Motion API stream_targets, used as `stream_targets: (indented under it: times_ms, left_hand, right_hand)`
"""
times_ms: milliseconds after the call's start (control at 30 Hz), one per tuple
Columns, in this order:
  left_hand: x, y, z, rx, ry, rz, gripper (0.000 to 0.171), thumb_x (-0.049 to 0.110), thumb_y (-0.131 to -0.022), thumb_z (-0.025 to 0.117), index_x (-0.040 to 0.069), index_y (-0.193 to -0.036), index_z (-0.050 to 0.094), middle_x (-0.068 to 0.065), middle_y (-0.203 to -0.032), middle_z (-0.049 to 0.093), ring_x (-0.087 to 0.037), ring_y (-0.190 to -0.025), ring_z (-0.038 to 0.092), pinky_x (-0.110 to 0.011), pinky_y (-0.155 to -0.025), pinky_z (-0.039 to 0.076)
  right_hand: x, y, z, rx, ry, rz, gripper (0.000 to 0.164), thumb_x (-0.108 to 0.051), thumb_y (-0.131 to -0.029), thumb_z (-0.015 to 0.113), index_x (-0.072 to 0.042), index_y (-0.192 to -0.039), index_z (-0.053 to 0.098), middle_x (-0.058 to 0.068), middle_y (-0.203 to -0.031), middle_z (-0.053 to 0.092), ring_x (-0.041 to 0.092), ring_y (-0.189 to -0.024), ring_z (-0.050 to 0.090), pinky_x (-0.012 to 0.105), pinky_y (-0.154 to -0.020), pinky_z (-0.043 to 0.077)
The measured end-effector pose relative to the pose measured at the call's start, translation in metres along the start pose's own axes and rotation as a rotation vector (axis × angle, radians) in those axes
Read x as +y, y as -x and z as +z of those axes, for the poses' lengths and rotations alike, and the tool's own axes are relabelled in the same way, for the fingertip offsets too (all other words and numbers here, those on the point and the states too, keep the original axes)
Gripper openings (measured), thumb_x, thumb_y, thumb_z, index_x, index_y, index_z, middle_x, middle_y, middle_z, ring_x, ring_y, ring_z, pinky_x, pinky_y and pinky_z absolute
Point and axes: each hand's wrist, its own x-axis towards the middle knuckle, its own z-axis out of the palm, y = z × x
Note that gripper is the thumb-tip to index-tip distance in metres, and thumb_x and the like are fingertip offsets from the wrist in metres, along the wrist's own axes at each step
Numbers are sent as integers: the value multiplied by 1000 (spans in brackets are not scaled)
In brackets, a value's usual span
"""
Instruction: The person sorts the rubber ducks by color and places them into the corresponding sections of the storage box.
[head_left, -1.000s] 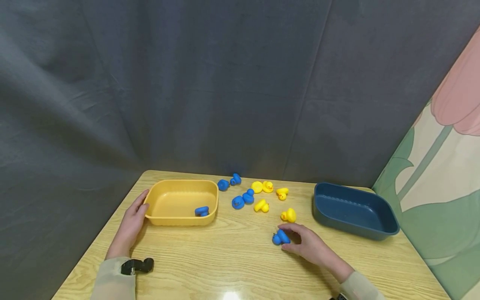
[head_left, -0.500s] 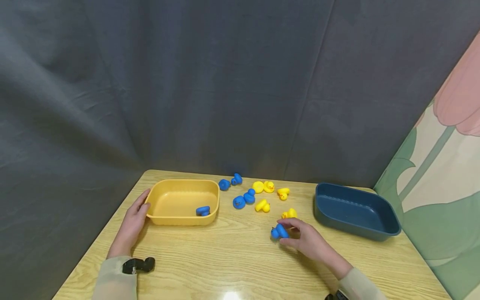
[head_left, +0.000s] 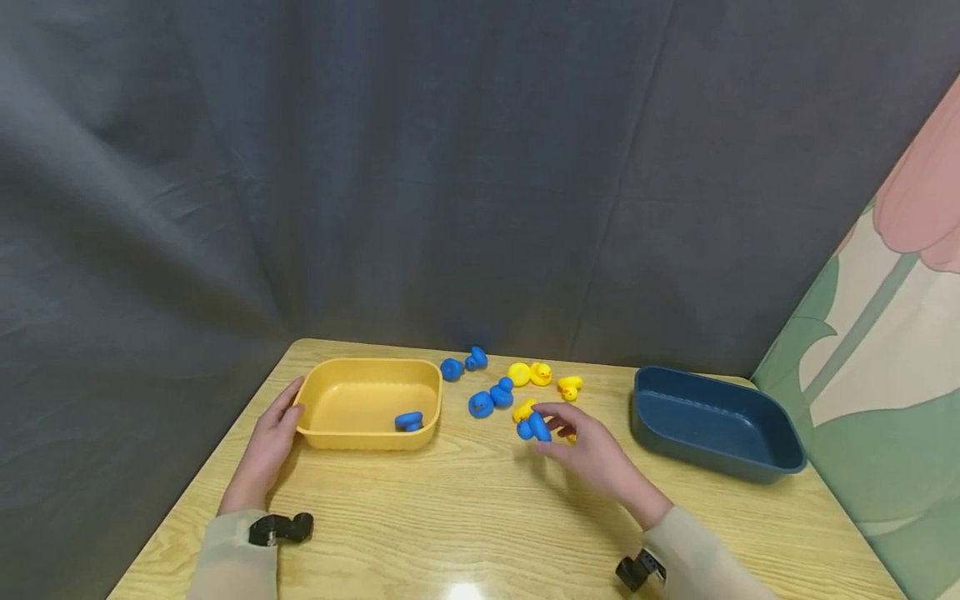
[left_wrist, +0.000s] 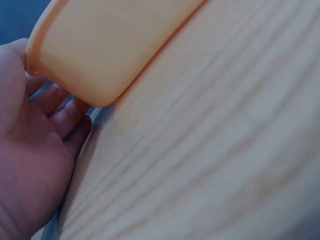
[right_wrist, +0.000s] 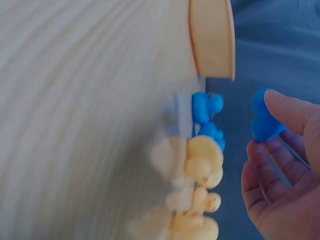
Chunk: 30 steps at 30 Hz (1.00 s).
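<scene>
My right hand [head_left: 592,458] pinches a blue rubber duck [head_left: 535,427] between thumb and fingertips. In the right wrist view this held duck [right_wrist: 266,117] is raised clear of the wooden tabletop. On the left, my left hand [head_left: 268,442] holds the side of a yellow plastic bin [head_left: 367,442], thumb at its rim and fingers along the outer wall. Those fingers [left_wrist: 65,112] show beneath the rim in the left wrist view. One blue duck [head_left: 408,421] lies in the bin. Several blue ducks [head_left: 481,405] and yellow ducks [head_left: 540,373] lie loose across the back, some partly hidden behind my right hand.
A dark blue bin [head_left: 716,458] stands at the right of the wooden table [head_left: 420,517]. Behind the table's back edge hangs a dark grey curtain [head_left: 450,208]. A flower-patterned cloth [head_left: 885,400] hangs along the right side.
My right hand has lifted the blue duck off the table and carried it left and away from me, over the yellow ducks. The left hand stays at the yellow bin.
</scene>
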Motion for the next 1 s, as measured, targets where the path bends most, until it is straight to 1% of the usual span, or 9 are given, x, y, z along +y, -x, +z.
stream_targets:
  times_ms: [133, 267, 367, 467, 667, 733, 800, 900, 1000]
  left_hand:
    - [1, -1, 0, -5, 1, 5, 63, 29, -120, 38, 20, -179, 19, -14, -184, 15, -40, -169, 11, -61, -134, 14]
    - [1, 0, 0, -8, 8, 3, 63, 29, -120, 37, 19, -179, 18, -14, -184, 14, -40, -169, 11, -62, -134, 15]
    - [1, 1, 1, -8, 7, 1, 63, 29, -120, 37, 19, -179, 18, -15, -183, 15, -41, -168, 11, -62, -134, 15]
    - [2, 1, 1, -9, 5, 0, 62, 29, -120, 37, 20, -179, 18, -15, -184, 15, -40, -169, 10, -62, -134, 14]
    - [1, 1, 2, -10, 3, -8, 62, 29, -120, 37, 21, -179, 18, -12, -184, 15, -38, -169, 11, -60, -134, 15]
    - [0, 1, 1, -10, 4, -12, 62, 30, -120, 37, 21, -179, 18, -12, -184, 15, -38, -169, 11, -60, -134, 15]
    - [0, 1, 1, -13, 2, -18, 63, 30, -120, 37, 22, -179, 17, -11, -184, 14, -38, -169, 11, -60, -134, 15]
    - [0, 1, 1, -11, -2, -20, 63, 31, -120, 36, 22, -179, 17, -11, -184, 14, -38, -169, 11, -60, -134, 16]
    - [0, 1, 1, -9, 2, -21, 62, 31, -120, 36, 22, -179, 17, -11, -184, 14, -37, -169, 10, -59, -134, 15]
  right_hand:
    - [-13, -12, 9, 29, -52, -8, 53, -10, -97, 87, -5, -147, 69, 3, -127, 73, 26, -113, 68, 56, -104, 57]
    - [-25, -23, 18, 46, -85, -36, 55, -10, -96, 88, -4, -147, 69, 7, -130, 72, 29, -113, 69, 56, -104, 57]
    - [-31, -31, 25, 63, -85, -62, 55, -11, -96, 88, -4, -147, 69, 8, -130, 73, 28, -111, 70, 54, -103, 58]
    - [-37, -38, 33, 76, -88, -62, 55, -11, -95, 89, -4, -146, 70, 7, -131, 73, 27, -110, 71, 53, -103, 58]
    - [-49, -53, 51, 64, -115, -68, 53, -11, -95, 89, -6, -145, 71, 8, -130, 73, 30, -110, 70, 55, -104, 58]
    - [-51, -58, 59, 61, -124, -83, 52, -11, -96, 88, -6, -144, 71, 9, -134, 73, 30, -111, 70, 56, -104, 58]
    - [-54, -64, 66, 54, -124, -96, 51, -11, -97, 88, -6, -145, 71, 9, -139, 72, 29, -111, 71, 54, -104, 59]
    - [-57, -72, 76, 42, -130, -102, 51, -11, -97, 87, -6, -145, 70, 10, -141, 71, 28, -111, 71, 51, -103, 59]
    - [-61, -78, 84, 28, -134, -110, 52, -13, -99, 86, -4, -147, 69, 10, -142, 71, 27, -111, 71, 53, -102, 59]
